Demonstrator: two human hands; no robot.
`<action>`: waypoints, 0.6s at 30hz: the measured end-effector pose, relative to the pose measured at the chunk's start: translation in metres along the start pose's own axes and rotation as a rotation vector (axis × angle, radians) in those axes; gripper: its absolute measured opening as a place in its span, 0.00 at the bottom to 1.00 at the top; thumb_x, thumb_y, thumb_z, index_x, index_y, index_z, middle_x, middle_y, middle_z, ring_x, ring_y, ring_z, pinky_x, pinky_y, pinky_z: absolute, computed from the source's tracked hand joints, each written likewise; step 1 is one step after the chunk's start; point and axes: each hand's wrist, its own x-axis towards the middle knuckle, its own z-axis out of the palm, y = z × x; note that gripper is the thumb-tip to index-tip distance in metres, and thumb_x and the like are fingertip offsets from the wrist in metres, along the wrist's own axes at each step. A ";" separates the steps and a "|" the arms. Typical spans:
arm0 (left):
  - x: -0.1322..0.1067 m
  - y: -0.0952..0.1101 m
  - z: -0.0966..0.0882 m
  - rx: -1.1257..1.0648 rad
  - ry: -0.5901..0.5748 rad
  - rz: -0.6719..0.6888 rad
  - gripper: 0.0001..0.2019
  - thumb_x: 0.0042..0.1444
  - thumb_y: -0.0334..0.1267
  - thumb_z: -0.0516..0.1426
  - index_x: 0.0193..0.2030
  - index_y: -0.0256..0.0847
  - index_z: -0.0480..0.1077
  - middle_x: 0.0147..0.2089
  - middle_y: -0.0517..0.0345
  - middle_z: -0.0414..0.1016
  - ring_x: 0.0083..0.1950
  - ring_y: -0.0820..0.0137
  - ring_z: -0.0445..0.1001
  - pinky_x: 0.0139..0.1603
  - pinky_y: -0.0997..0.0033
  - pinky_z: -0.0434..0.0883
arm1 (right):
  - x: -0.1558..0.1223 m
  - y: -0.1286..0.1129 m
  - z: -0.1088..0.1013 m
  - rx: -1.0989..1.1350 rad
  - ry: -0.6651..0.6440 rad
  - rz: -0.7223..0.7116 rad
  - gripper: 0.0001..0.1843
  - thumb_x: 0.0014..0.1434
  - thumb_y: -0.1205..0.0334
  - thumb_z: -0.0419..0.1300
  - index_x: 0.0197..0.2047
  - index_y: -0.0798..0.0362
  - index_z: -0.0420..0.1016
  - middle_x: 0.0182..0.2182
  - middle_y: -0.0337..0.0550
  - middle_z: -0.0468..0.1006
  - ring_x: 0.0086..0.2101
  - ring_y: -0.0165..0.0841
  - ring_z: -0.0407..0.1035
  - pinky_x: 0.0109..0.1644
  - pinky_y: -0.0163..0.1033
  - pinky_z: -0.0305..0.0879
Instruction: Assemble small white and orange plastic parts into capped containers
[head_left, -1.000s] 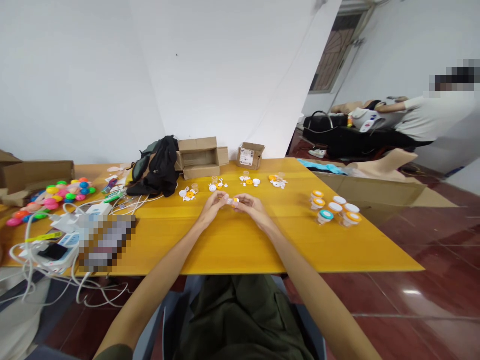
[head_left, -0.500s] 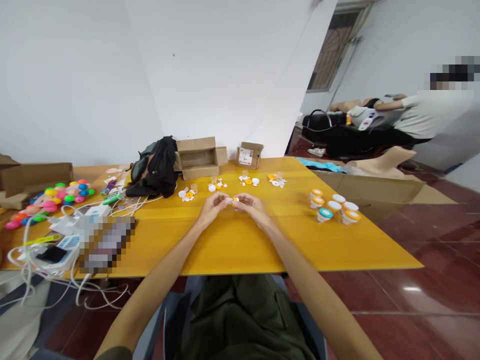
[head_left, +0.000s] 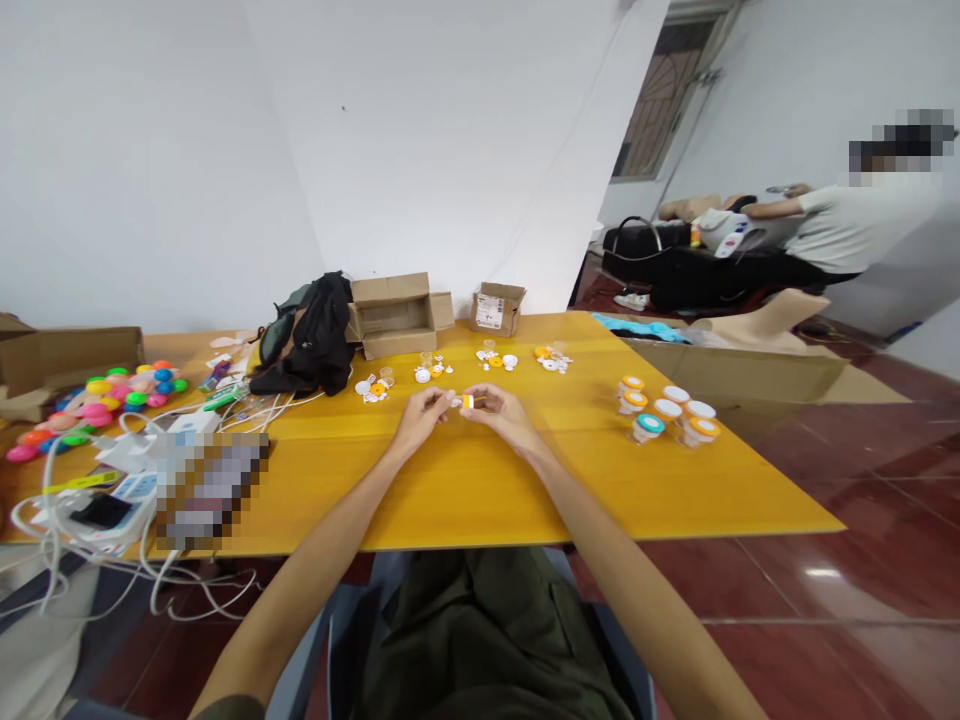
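Note:
Both hands meet over the middle of the table, just above its surface. My right hand [head_left: 501,408] has its fingers closed on a small orange-and-white lid [head_left: 468,402], turned edge-on. My left hand [head_left: 424,414] pinches a small whitish piece [head_left: 455,401] close beside the lid; its exact kind is too small to make out. Beyond the fingers lie small piles of loose white and orange plastic parts with clear cups: one pile [head_left: 373,388] at the left, others [head_left: 424,376] [head_left: 496,362] [head_left: 553,365] farther right.
Several clear jars with orange, white and teal lids [head_left: 649,425] stand at the right of the table [head_left: 480,490]. Cardboard boxes [head_left: 395,315] [head_left: 498,309] and a black bag [head_left: 307,345] line the back. Colourful balls [head_left: 97,413], cables and a power strip [head_left: 139,500] crowd the left. Another person [head_left: 847,230] sits far right.
The orange-and-white lid shows more plainly between my fingers, turned edge-on. My hands have drawn slightly apart around it. The view has shifted a little.

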 end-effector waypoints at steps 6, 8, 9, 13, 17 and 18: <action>-0.001 0.000 0.002 -0.008 -0.024 -0.023 0.21 0.49 0.58 0.62 0.26 0.39 0.70 0.21 0.63 0.68 0.21 0.75 0.65 0.24 0.74 0.64 | -0.001 -0.002 -0.001 -0.040 -0.007 -0.012 0.19 0.36 0.53 0.73 0.33 0.49 0.76 0.32 0.37 0.78 0.34 0.33 0.73 0.43 0.41 0.70; -0.001 0.000 0.002 -0.006 -0.029 -0.009 0.20 0.49 0.56 0.62 0.29 0.39 0.71 0.23 0.63 0.69 0.23 0.75 0.66 0.26 0.74 0.65 | -0.001 -0.002 -0.001 -0.026 -0.007 -0.001 0.19 0.37 0.52 0.73 0.33 0.49 0.77 0.31 0.38 0.79 0.33 0.34 0.73 0.43 0.41 0.70; -0.001 0.000 0.002 -0.004 -0.037 -0.001 0.19 0.49 0.55 0.63 0.30 0.39 0.72 0.24 0.63 0.70 0.24 0.75 0.67 0.28 0.74 0.66 | -0.001 -0.002 -0.002 -0.012 -0.008 0.006 0.19 0.37 0.51 0.73 0.32 0.49 0.77 0.31 0.38 0.79 0.33 0.34 0.73 0.42 0.41 0.71; 0.000 -0.001 0.001 0.007 -0.062 0.062 0.15 0.48 0.49 0.65 0.35 0.40 0.73 0.32 0.60 0.75 0.34 0.71 0.72 0.38 0.72 0.69 | -0.002 -0.003 -0.002 0.051 -0.011 0.062 0.19 0.40 0.47 0.72 0.31 0.49 0.78 0.28 0.38 0.79 0.31 0.34 0.73 0.39 0.41 0.73; 0.001 -0.003 0.001 0.015 -0.093 0.114 0.14 0.47 0.45 0.66 0.37 0.40 0.72 0.38 0.57 0.76 0.41 0.68 0.74 0.46 0.69 0.69 | -0.002 -0.005 -0.003 0.085 -0.017 0.140 0.20 0.40 0.44 0.72 0.29 0.51 0.79 0.26 0.39 0.79 0.27 0.32 0.73 0.36 0.40 0.75; 0.001 -0.004 0.001 0.013 -0.100 0.122 0.15 0.46 0.44 0.66 0.38 0.40 0.72 0.39 0.56 0.76 0.42 0.68 0.73 0.47 0.69 0.69 | -0.002 -0.005 -0.003 0.092 -0.018 0.149 0.20 0.40 0.43 0.72 0.29 0.51 0.80 0.25 0.39 0.79 0.26 0.32 0.73 0.35 0.39 0.75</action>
